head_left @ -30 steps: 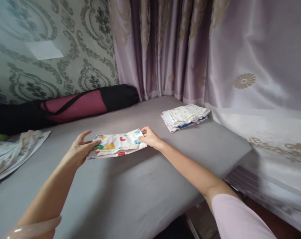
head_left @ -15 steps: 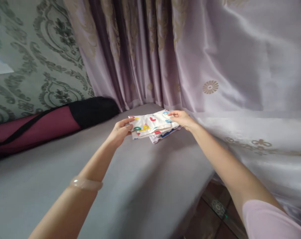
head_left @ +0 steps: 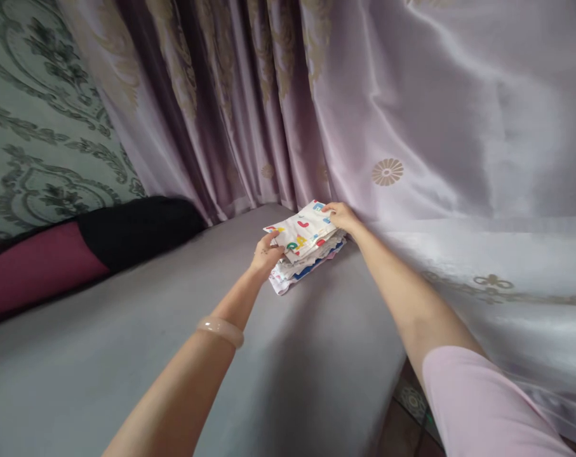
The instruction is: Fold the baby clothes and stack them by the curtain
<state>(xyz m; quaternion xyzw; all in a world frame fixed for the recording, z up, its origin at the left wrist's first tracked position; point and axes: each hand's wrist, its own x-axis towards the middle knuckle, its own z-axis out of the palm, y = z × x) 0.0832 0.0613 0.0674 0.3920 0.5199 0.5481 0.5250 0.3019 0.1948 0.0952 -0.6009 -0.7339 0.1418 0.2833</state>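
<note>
A folded white cloth (head_left: 303, 230) with colourful printed letters lies on top of a stack of folded cloths (head_left: 288, 277), whose white and blue edges show beneath it. My left hand (head_left: 268, 252) grips the near left corner of the printed cloth between thumb and fingers. At its far right corner, my right hand (head_left: 343, 217) pinches the same cloth. The stack rests on a grey sheeted bed (head_left: 211, 292), close to the curtain. What exactly the lower pieces are, I cannot tell.
A long black and maroon bag (head_left: 101, 247) lies along the patterned wall at left. Lilac curtains (head_left: 411, 114) hang behind and to the right, down past the bed's edge. Dark floor tiles (head_left: 402, 425) show below right.
The printed cloth has moved right and turned, and now sits squarely over the stack, with both hands still on it. The view has shifted to the right.
</note>
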